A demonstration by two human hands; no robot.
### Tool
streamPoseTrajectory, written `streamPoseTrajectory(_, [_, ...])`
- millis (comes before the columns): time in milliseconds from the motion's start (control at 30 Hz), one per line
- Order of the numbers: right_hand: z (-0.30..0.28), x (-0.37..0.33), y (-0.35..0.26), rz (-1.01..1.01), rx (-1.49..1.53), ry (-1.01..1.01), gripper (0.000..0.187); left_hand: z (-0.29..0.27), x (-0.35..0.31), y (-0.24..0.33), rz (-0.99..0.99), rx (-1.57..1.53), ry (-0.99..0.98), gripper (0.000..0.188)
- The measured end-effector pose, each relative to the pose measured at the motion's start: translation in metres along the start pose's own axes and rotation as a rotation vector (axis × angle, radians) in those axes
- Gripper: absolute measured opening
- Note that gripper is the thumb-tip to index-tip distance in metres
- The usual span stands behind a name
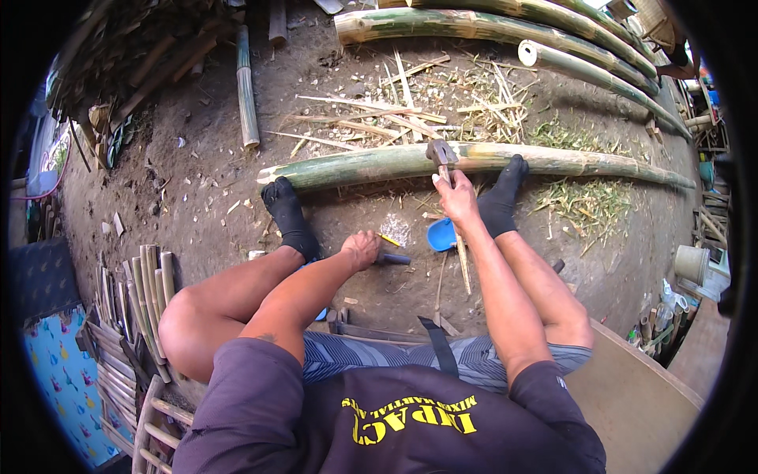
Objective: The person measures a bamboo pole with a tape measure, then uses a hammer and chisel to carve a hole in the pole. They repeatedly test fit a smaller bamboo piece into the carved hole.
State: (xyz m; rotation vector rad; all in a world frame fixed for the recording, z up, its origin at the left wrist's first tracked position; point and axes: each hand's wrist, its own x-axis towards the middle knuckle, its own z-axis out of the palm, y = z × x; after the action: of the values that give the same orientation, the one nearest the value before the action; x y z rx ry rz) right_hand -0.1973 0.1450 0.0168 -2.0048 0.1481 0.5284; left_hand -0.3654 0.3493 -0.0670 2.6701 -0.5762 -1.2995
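"How does the bamboo pole (478, 156) look, left to right?"

"Pale and cut at its left end, then streaky green, then patched with yellow before it narrows. It lies across the ground (205, 174) beyond the person, a dark-socked left foot (286, 217) and right foot (499, 201) against it."

"And the hands?"

"The left hand (362, 250) is low, fingers curled beside a dark blue tube (396, 259); I can't tell whether that grip has hold of it. The right hand's (458, 201) grip is wrapped around a hammer-like tool (441, 152), its rusty-brown head at the pole."

"What's around?"

"Brown dirt underfoot. Left, a blue patterned sheet (67, 379) and bamboo sticks (150, 280); centre, pale splinters (403, 118) and a blue scoop (442, 235); right, thick green poles (505, 30) and a pale bucket (692, 265)."

"Any writing?"

"Bold yellow lettering on the dark shirt (316, 430), upside down from here."
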Motion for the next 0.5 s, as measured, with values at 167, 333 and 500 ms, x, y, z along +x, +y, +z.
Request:
streamPoseTrajectory(167, [0.007,0.016,0.009,-0.047,-0.001,0.042,0.03,-0.023,-0.012,-0.025,0.002,-0.155,0.074,0.049])
streamPoseTrajectory(333, [0.023,0.025,0.025,0.081,-0.003,0.003,0.033,-0.119,-0.014,-0.074,0.25,-0.934,0.174,0.055])
streamPoseTrajectory(500, [0.026,0.031,0.035,-0.097,-0.233,0.095,0.033,-0.203,-0.047,-0.123,0.384,-1.921,0.816,0.09])
